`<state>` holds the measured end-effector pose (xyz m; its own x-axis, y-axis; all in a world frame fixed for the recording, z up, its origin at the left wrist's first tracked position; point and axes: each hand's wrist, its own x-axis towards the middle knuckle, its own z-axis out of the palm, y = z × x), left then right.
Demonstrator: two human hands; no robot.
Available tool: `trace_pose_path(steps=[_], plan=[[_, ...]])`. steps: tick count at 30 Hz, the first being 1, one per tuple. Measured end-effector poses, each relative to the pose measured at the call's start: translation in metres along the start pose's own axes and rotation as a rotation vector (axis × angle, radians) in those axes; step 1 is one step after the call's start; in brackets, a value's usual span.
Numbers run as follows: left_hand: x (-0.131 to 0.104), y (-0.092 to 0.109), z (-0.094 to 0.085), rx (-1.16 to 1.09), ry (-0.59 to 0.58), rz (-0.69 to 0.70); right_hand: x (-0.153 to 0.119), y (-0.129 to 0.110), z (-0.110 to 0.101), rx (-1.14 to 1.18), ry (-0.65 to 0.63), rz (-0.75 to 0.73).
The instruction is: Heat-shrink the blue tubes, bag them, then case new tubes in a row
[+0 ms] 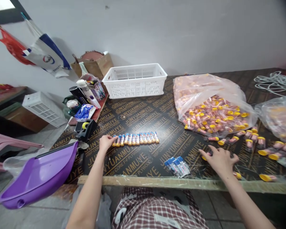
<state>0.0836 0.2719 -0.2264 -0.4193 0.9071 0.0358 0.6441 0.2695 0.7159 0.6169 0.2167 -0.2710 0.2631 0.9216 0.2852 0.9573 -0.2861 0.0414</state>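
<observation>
My left hand [106, 142] is at the left end of a row of small blue-labelled tubes [135, 139], its fingertips closed on the end one. The tubes lie side by side, with yellow-orange ends towards me. My right hand [219, 160] is spread low over the tabletop, thumb and fingers apart. A yellow-capped tube [204, 156] lies partly hidden beneath its fingers, and another yellow-capped tube [237, 175] shows beside the wrist. Between my hands is a small pile of blue-and-white labels [177, 167].
A large clear bag [205, 84] spills yellow-capped tubes [212, 111] at the right; a second bag [278, 117] stands beyond. A white basket [135, 87] sits against the wall. A tape dispenser [85, 128] and purple dustpan [40, 178] are at left. The table has a wooden front edge [143, 182].
</observation>
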Motion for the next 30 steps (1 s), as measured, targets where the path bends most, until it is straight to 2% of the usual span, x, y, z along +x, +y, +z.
trace_pose_path(steps=[3, 6, 8, 9, 11, 13, 14, 17, 19, 23, 30], plan=[[-0.007, 0.009, 0.003, 0.117, -0.004, -0.049, -0.001, -0.009, 0.002, -0.029, -0.050, -0.016], [-0.020, 0.026, 0.007, 0.190, 0.087, -0.016, -0.004, -0.012, 0.002, -0.036, -0.052, -0.001], [-0.038, 0.042, 0.023, 0.196, 0.125, 0.053, -0.007, -0.013, 0.002, -0.029, -0.040, 0.014], [-0.051, 0.050, 0.036, 0.174, 0.101, 0.101, -0.009, -0.014, 0.002, -0.021, -0.040, 0.016], [-0.082, 0.068, 0.069, 0.092, -0.040, 0.208, -0.011, -0.015, 0.003, 0.006, -0.042, 0.011], [-0.115, 0.085, 0.104, -0.051, -0.306, 0.325, -0.013, -0.017, 0.004, 0.054, -0.032, -0.010], [-0.130, 0.093, 0.119, -0.052, -0.394, 0.359, -0.013, -0.019, 0.004, 0.089, -0.020, -0.024], [-0.161, 0.108, 0.149, 0.059, -0.493, 0.384, -0.015, -0.024, 0.001, 0.255, 0.000, -0.068], [-0.168, 0.112, 0.156, 0.129, -0.508, 0.392, -0.018, -0.028, -0.003, 0.435, -0.006, -0.097], [-0.168, 0.113, 0.157, 0.177, -0.523, 0.442, -0.029, -0.041, -0.017, 0.791, -0.006, -0.120], [-0.170, 0.111, 0.157, 0.189, -0.541, 0.448, -0.044, -0.066, -0.036, 0.950, -0.083, -0.150]])
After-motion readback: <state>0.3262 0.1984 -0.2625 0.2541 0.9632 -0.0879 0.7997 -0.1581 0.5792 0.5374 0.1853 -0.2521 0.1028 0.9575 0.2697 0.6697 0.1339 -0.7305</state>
